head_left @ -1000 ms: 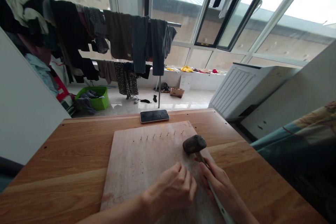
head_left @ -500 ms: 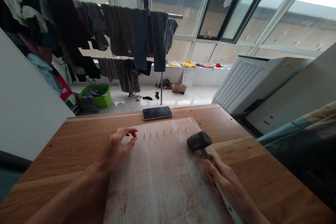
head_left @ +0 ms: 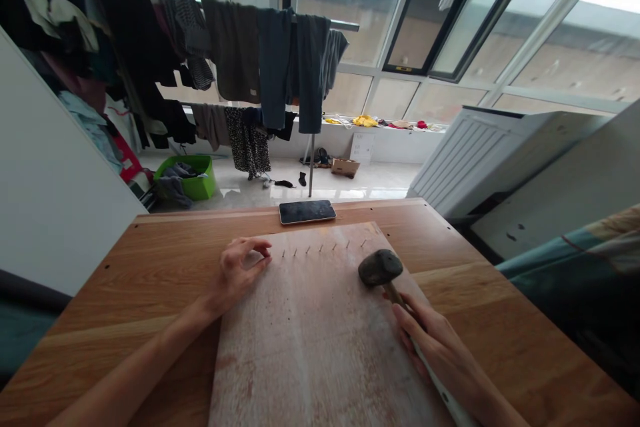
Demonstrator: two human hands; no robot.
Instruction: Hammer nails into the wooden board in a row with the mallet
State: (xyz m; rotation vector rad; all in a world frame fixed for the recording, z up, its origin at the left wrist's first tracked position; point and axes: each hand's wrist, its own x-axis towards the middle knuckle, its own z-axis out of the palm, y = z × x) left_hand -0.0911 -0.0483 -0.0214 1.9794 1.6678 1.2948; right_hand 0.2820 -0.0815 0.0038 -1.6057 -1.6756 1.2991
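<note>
A pale, worn wooden board (head_left: pixel 320 327) lies on the table, with a row of several thin nails (head_left: pixel 321 249) standing up near its far edge; some of them lean. My left hand (head_left: pixel 245 267) is at the board's far left corner, just left of the row. Its thumb and forefinger are pinched together, and whatever is between them is too small to make out. In my right hand (head_left: pixel 430 333) is the handle of a hammer (head_left: pixel 381 267) with a dark, blunt head. The hammer head is over the board's right side, nearer to me than the nails.
A phone (head_left: pixel 307 211) lies on the wooden table (head_left: pixel 170 260) beyond the board. Past the table are a rack of hanging clothes (head_left: pixel 235 53), a green basket (head_left: pixel 203 180) and a white ribbed appliance or cabinet (head_left: pixel 465 153). A curtain (head_left: pixel 565 260) hangs at the right.
The view has shifted slightly, so most things sit a little further right. My left thumb and forefinger have come closer together at the board's corner. The hammer stays in my right hand.
</note>
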